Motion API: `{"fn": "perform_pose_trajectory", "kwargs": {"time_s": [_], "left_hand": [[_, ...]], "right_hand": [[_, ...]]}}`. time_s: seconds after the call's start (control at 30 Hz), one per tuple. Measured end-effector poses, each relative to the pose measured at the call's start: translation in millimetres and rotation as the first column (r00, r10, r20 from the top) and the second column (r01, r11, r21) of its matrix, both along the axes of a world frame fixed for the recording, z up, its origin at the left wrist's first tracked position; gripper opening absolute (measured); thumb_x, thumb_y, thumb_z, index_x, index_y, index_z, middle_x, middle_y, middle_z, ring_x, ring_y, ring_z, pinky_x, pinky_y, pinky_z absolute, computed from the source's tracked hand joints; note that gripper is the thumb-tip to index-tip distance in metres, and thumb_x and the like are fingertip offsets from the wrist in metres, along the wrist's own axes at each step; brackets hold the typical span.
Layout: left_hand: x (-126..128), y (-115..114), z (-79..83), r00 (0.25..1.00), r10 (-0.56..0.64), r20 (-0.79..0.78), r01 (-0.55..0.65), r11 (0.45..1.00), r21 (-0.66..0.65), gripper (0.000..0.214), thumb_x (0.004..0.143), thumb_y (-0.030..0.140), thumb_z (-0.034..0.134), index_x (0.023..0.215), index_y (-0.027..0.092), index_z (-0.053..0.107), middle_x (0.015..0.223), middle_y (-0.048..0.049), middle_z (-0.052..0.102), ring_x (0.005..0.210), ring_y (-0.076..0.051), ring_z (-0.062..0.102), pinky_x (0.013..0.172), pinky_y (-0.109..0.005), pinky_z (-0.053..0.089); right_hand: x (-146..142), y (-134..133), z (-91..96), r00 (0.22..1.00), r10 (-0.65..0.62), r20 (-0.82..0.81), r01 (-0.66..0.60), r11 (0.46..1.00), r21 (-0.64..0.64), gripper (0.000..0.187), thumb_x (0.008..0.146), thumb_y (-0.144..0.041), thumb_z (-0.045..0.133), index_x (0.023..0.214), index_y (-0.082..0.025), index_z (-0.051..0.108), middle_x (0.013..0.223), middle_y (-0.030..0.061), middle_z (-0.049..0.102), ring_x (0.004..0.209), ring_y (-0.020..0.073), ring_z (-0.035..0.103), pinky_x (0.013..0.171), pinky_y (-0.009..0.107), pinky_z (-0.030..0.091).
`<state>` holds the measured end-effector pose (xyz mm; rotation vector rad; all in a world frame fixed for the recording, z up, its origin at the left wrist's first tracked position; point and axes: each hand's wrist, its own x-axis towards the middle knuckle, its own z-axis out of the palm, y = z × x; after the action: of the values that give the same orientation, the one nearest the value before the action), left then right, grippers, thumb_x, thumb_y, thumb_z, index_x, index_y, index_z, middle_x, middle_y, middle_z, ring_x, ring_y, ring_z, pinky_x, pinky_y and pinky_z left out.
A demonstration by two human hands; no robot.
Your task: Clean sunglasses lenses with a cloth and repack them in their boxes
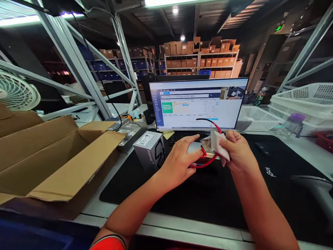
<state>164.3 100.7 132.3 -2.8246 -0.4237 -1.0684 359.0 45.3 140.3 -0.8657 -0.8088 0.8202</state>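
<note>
A: Hands first. What has each got?

B: Left hand point(182, 156) closed around a flat grey piece point(195, 147), thumb on top. Right hand point(235, 147) pinching a white wrapper point(218, 144), fingers curled. Both blurred; the exact kind of item cannot be told.

A: And the red thing?

B: A red cable point(205, 163), looped. One arc rises above the hands in front of the monitor point(197, 104), and the other hangs under the left thumb. It runs between the two hands and is held up off the surface.

A: Position over the tabletop point(182, 227)?

B: Above the black mat point(208, 198), just in front of the keyboard point(187, 136), centre of view.

A: Surroundings, left side?

B: An open cardboard box point(52, 156), flaps spread, at the mat's left edge. A grey carton point(149, 149) stands upright just beside the left hand, not touching it. A white fan point(15, 92) is further back.

A: Right side?

B: Stacked white baskets point(307, 97) and a clear bottle with a purple cap point(292, 123) near them, well apart from the hands. Shelves of brown cartons point(200, 55) stand behind the monitor, far off.
</note>
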Motion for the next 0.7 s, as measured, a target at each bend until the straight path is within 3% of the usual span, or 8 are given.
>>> {"fn": "perform_pose_trajectory", "kwargs": {"time_s": [0.1,0.2,0.27,0.37,0.53,0.7], "left_hand": [[3,-3,-3.3,0.999,0.034,0.003,-0.034,0.998,0.054,0.04,0.075,0.011,0.072,0.112,0.025,0.066,0.154,-0.0138,0.045,0.141,-0.033,0.046,0.115,-0.052,0.044],[9,-3,-12.0,0.975,0.211,0.073,-0.218,0.97,0.109,0.034,0.073,0.016,0.074,0.106,0.023,0.067,0.152,-0.0141,0.048,0.139,-0.035,0.047,0.119,-0.058,0.037],[15,-1,-19.7,0.94,0.302,0.159,-0.324,0.936,0.135,0.032,0.075,0.02,0.073,0.106,0.021,0.067,0.149,-0.0163,0.05,0.138,-0.036,0.049,0.121,-0.059,0.033],[22,5,-29.8,0.886,0.326,0.331,-0.393,0.905,0.161,0.038,0.081,0.027,0.071,0.118,0.018,0.065,0.139,-0.019,0.056,0.133,-0.035,0.053,0.12,-0.058,0.034],[24,16,-31.5,0.9,0.206,0.384,-0.284,0.946,0.158,0.032,0.09,0.03,0.063,0.121,0.02,0.065,0.138,-0.0168,0.056,0.134,-0.031,0.053,0.116,-0.053,0.042],[18,23,-22.5,0.956,0.134,0.261,-0.182,0.968,0.17,0.035,0.081,0.022,0.071,0.115,0.025,0.069,0.15,-0.0137,0.049,0.139,-0.034,0.047,0.117,-0.056,0.039]], "right_hand": [[-1,12,0.2,0.988,0.031,-0.15,-0.02,0.997,0.074,0.071,0.047,-0.042,0.097,0.064,-0.024,0.03,0.052,-0.0085,0.051,0.041,0.0095,0.049,0.032,0.019,0.035],[-19,19,-4.1,0.979,0.03,-0.2,-0.009,0.994,0.106,0.068,0.051,-0.04,0.096,0.068,-0.024,0.032,0.058,-0.0082,0.053,0.047,0.009,0.05,0.038,0.019,0.037],[-34,19,-9.5,0.983,0.043,-0.176,-0.021,0.992,0.125,0.065,0.056,-0.038,0.094,0.071,-0.025,0.032,0.062,-0.008,0.052,0.051,0.0096,0.05,0.042,0.02,0.039],[-57,17,-20.7,0.998,0.009,-0.065,0.002,0.986,0.167,0.059,0.066,-0.038,0.088,0.072,-0.024,0.031,0.063,-0.0082,0.045,0.055,0.0089,0.044,0.051,0.021,0.04],[-72,14,-33.1,0.989,-0.148,-0.017,0.148,0.966,0.212,0.057,0.072,-0.041,0.083,0.072,-0.025,0.029,0.064,-0.0079,0.039,0.057,0.0095,0.037,0.053,0.022,0.036],[-41,18,-17.6,0.982,0.02,-0.187,0.003,0.993,0.122,0.064,0.06,-0.036,0.088,0.067,-0.024,0.026,0.059,-0.0075,0.041,0.055,0.0103,0.04,0.052,0.024,0.037]]}}
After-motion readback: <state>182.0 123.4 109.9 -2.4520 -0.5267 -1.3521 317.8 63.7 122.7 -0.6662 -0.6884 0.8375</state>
